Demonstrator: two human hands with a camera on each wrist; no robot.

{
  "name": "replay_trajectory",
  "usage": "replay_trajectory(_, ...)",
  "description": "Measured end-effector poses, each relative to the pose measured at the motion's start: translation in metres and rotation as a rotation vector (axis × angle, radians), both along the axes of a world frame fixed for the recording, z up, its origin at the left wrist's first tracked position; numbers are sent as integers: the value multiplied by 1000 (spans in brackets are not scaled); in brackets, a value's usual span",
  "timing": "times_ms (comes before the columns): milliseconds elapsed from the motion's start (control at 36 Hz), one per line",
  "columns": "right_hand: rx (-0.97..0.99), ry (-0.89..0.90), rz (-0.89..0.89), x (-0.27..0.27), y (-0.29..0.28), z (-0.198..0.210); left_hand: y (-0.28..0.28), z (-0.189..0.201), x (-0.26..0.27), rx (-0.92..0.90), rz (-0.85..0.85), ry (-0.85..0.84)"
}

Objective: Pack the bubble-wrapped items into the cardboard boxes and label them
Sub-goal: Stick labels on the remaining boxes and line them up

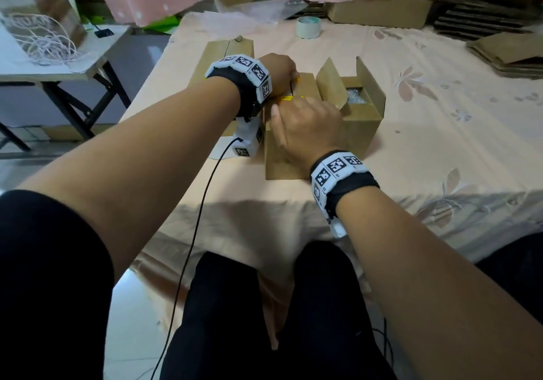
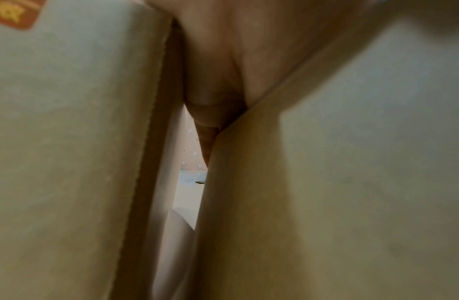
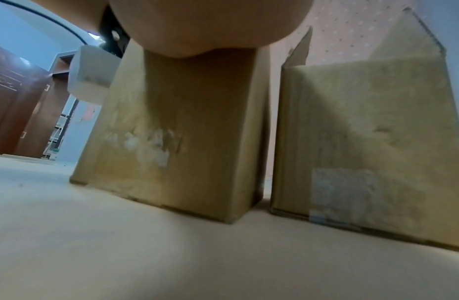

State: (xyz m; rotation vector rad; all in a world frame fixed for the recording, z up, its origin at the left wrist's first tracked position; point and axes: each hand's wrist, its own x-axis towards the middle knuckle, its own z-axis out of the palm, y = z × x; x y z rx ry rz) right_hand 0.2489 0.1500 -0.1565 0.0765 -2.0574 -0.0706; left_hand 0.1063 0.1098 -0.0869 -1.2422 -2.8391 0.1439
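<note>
Both hands lie on the closed box [image 1: 283, 147] near the bed's [image 1: 440, 132] front edge: left hand [image 1: 277, 71] and right hand [image 1: 305, 126] press a yellow label [image 1: 286, 98], fingers curled.

Home bedroom: floral bedsheet [image 1: 440, 121] (wooden door [image 3: 15, 97]).

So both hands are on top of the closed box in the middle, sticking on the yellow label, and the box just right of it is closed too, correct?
Not quite. The box on the right is open: the head view shows its flaps standing up and bubble wrap inside. The rest holds: the left hand and right hand are on top of the closed box at the yellow label.
</note>
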Motion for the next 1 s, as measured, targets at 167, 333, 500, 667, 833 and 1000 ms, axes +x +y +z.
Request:
replay_trajectory(167,35,110,-13,-4,2,-6,2,-2,-1,0,10,-17)
replay_trajectory(333,50,146,-23,-6,2,-8,4,-5,-5,7,11,-2)
replay_trajectory(500,40,139,-15,-5,2,-7,3,-7,-5,63,19,-18)
replay_trajectory(667,-88,14,-42,-2,-7,0,-2,-8,1,141,22,-56)
replay_trajectory(833,-150,20,-77,-6,-9,-1,0,-13,-2,169,44,3)
replay_trajectory(1000,-132,66,-74,-9,-9,-3,4,-14,-8,125,65,40)
